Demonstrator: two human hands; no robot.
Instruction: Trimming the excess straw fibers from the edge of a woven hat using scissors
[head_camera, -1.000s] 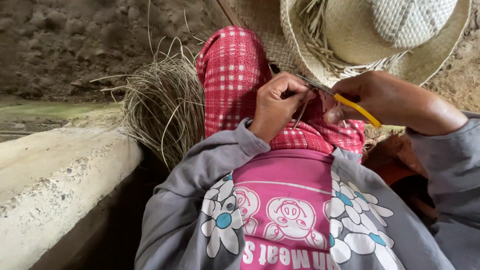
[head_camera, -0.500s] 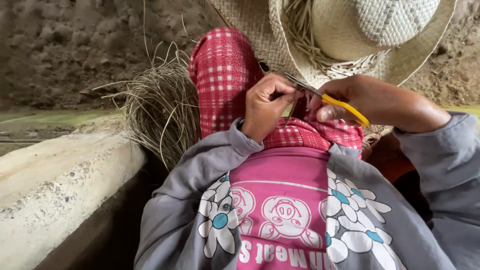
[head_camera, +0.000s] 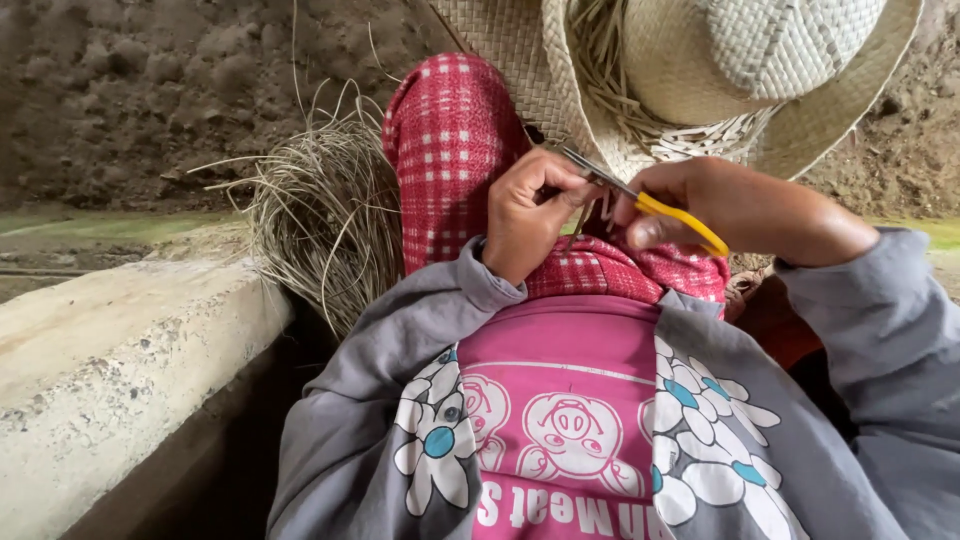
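Below a woven straw hat, the right hand grips yellow-handled scissors, blades pointing far-left; left hand fingers pinch a straw strand.

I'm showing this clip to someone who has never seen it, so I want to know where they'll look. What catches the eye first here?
Probably the two hands meeting mid-frame: the right hand holds yellow-handled scissors, blades pointing at the left hand, which pinches something at the edge of a pale woven straw hat above. Beneath lies bright red checked cloth, with a bundle of loose dry straw to its left, beside a concrete ledge.
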